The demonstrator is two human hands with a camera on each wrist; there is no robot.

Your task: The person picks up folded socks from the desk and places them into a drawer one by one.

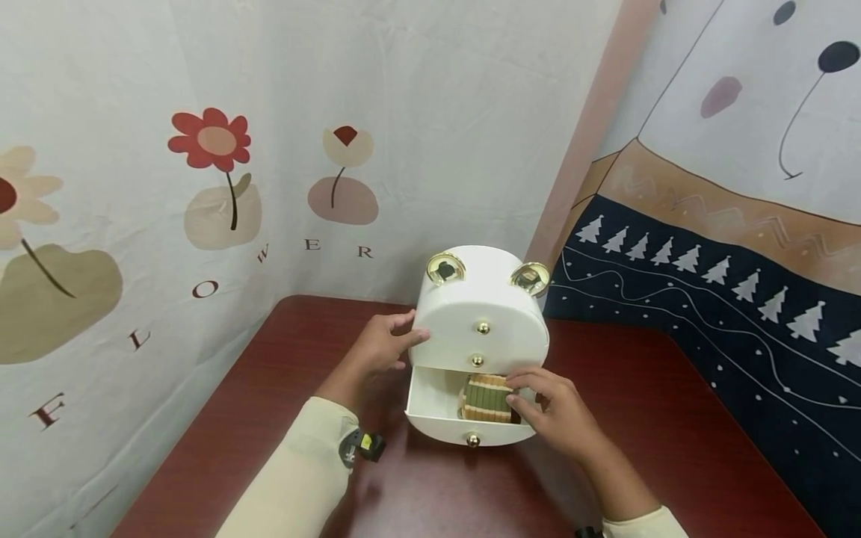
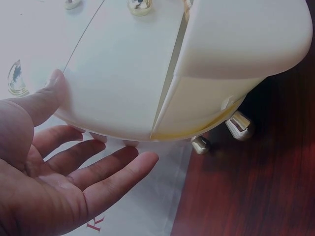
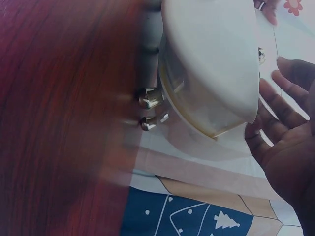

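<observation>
A white rounded storage box [image 1: 480, 314] with gold knobs stands on the table, its bottom drawer [image 1: 437, 430] pulled out. Inside the drawer's right half sits a ribbed piece [image 1: 487, 398] banded in green and tan; its exact kind is unclear. My right hand [image 1: 561, 411] reaches over the drawer's right side, fingertips at the piece's right edge. From the right wrist [image 3: 288, 123], its fingers look loosely extended, and the drawer hides the piece. At the box's left side, my left hand [image 1: 383, 344] rests with its thumb against the front [image 2: 118, 69] and fingers along the side.
Two round gold-rimmed ornaments [image 1: 446, 268] sit on top of the box. Small metallic feet [image 2: 239, 126] hold it above the dark red table [image 1: 269, 418]. Behind the table hang a flower-printed cloth [image 1: 403, 90] and a dark tree-patterned one [image 1: 673, 299].
</observation>
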